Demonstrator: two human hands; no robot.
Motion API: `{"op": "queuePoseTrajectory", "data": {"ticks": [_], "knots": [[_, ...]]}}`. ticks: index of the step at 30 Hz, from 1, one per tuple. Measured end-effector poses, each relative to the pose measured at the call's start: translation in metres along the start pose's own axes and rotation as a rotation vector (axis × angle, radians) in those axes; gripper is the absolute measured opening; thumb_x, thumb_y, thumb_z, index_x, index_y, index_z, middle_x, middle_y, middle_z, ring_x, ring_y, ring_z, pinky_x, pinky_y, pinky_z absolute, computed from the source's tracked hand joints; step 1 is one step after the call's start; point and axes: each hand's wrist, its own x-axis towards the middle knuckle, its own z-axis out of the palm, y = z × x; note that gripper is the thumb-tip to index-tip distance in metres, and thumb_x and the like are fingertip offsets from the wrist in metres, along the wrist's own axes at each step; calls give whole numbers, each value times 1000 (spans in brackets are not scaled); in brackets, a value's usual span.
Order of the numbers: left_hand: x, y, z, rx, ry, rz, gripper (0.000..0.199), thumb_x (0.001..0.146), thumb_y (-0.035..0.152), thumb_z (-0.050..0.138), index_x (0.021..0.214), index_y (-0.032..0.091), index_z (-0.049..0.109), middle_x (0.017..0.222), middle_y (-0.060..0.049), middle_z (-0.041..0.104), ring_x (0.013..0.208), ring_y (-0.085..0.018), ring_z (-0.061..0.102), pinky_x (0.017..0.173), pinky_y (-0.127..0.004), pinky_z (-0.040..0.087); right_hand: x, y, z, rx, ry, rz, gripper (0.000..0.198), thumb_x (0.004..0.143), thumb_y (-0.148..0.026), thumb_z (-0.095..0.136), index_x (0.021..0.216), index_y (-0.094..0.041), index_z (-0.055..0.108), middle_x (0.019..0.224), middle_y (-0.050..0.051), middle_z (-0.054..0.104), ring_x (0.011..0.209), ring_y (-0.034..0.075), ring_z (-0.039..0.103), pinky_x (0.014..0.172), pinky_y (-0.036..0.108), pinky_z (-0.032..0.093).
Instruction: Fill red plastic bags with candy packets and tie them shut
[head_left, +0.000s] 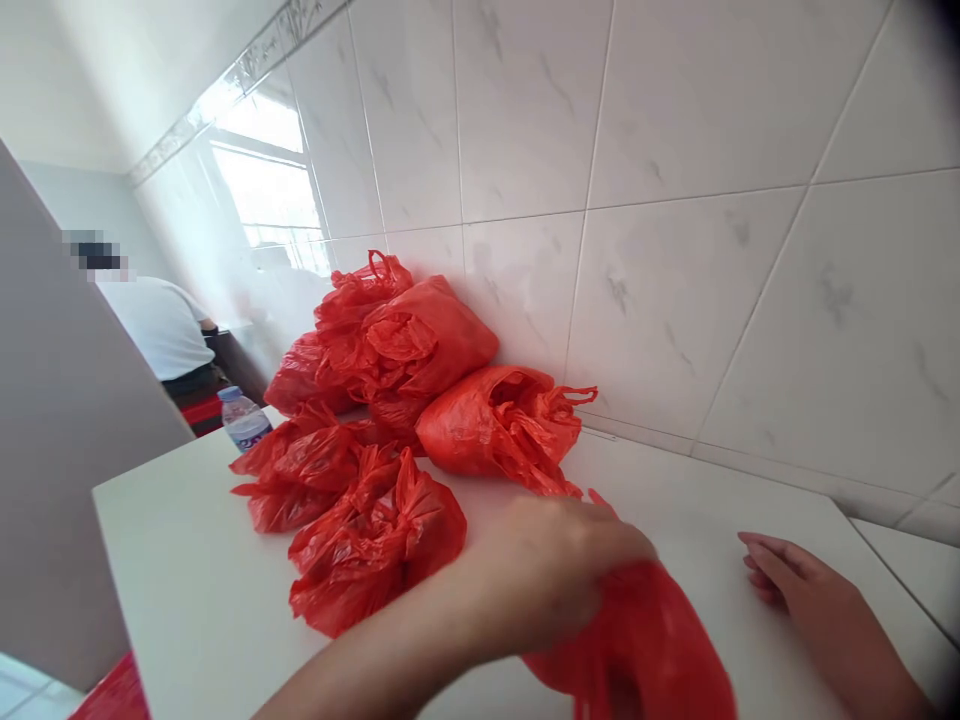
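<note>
My left hand point(559, 565) reaches across the front of the white table, its fingers closed on the top of a red plastic bag point(660, 640). The bag hangs below the hand and is blurred; what is inside cannot be seen. To the right, my right hand point(802, 590) hovers near the tabletop with its fingers curled together and nothing visible in them. Just beyond my left hand lies a gathered red bag point(480, 425), its loose handles pointing right. Left of my wrist sits a knotted red bag point(375, 545).
More filled red bags point(397, 335) are heaped against the tiled wall point(517, 110). A water bottle point(244, 420) with a blue cap stands at the left of the white table point(187, 560). A person point(161, 330) in a white top is farther back, beyond a grey panel point(60, 420).
</note>
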Motion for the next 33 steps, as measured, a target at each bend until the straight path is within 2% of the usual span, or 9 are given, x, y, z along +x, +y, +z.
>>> {"op": "queuePoseTrajectory", "data": {"ticks": [5,10,12,16,19,23,27,30,33], "knots": [[-41,-22,-75,259,293,-178,51,68,0,43,104,29,66,101,2,70,88,-16,64,76,-24,49,-9,-10,3,39,14,7,46,68,-52,61,104,-24,67,93,8,70,78,25,66,74,39,49],[-74,-68,-114,600,657,-515,43,74,9,46,111,27,60,103,5,67,96,-20,63,86,-29,46,-11,-13,4,44,23,9,47,67,-50,60,105,-22,67,95,8,69,78,24,65,73,38,50],[-84,-87,-116,666,642,-618,40,77,12,48,115,25,57,107,2,65,99,-23,63,87,-32,46,-12,-13,5,64,21,7,47,67,-49,60,105,-22,67,94,8,69,79,24,65,74,38,50],[-88,-106,-99,664,349,-619,52,80,25,57,131,22,47,141,-12,45,125,-38,46,96,-49,42,-13,-13,7,63,13,5,45,68,-47,60,106,-24,66,92,6,69,82,23,64,76,35,49],[-66,-95,-84,563,246,-474,55,84,32,56,136,26,42,150,-10,34,133,-33,38,104,-48,36,-12,-12,8,38,6,10,44,70,-49,59,107,-24,65,91,5,68,82,22,64,75,34,49],[-3,-73,-72,397,256,-299,38,87,36,50,123,27,56,133,-4,54,120,-25,52,99,-37,41,-14,-12,9,19,-27,-2,43,74,-50,55,108,-24,62,92,4,67,84,21,63,76,32,48],[67,-80,-56,327,275,-363,22,82,34,55,98,23,66,97,-4,69,90,-22,63,79,-31,45,-19,-18,9,-4,-45,11,41,76,-47,50,108,-24,61,94,3,66,86,19,63,76,31,47],[103,-101,-40,291,247,-422,16,69,35,68,67,20,62,65,-3,64,70,-22,61,65,-30,43,-22,-20,8,35,-47,-12,40,78,-47,49,108,-24,60,95,3,65,85,18,62,76,29,47],[118,-110,-30,202,245,-416,19,60,21,69,53,20,52,52,0,54,60,-20,57,59,-28,40,-21,-20,8,78,-47,-34,39,78,-46,49,107,-22,60,93,3,65,82,18,61,74,29,48]]}}
